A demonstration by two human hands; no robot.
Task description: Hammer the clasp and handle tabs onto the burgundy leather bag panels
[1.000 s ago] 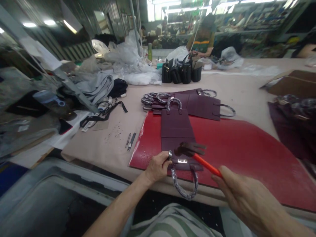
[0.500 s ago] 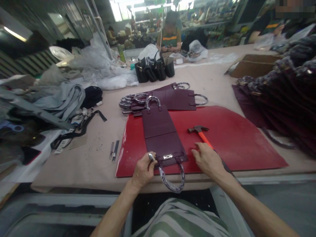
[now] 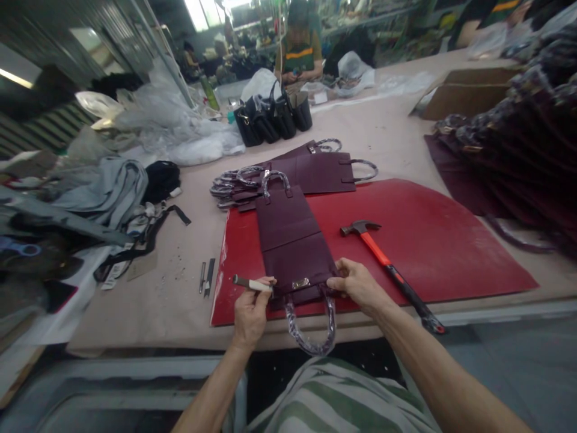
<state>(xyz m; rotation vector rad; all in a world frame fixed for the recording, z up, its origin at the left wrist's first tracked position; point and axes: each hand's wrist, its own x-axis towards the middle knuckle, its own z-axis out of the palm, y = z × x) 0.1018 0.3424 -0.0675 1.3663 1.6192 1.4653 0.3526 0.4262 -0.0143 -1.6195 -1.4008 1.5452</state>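
A dark maroon bag panel lies flat on a red board, with a plastic-wrapped handle at each end and a metal clasp at the near end. My left hand is closed around a short rod-shaped punch, grey at one end and whitish along its body, and touches the panel's near left corner. At the near right corner, my right hand pinches the panel's edge between thumb and fingers. A claw hammer with an orange and black handle lies right of that hand, apart from it.
More maroon bag pieces lie beyond the board. A large maroon pile fills the right side. Two thin metal tools rest left of the board. Black bags stand farther back, and a person sits across the table.
My right hand has moved left from beside the hammer handle to the panel's right edge. The punch in my left hand has tipped over to the left, showing its length.
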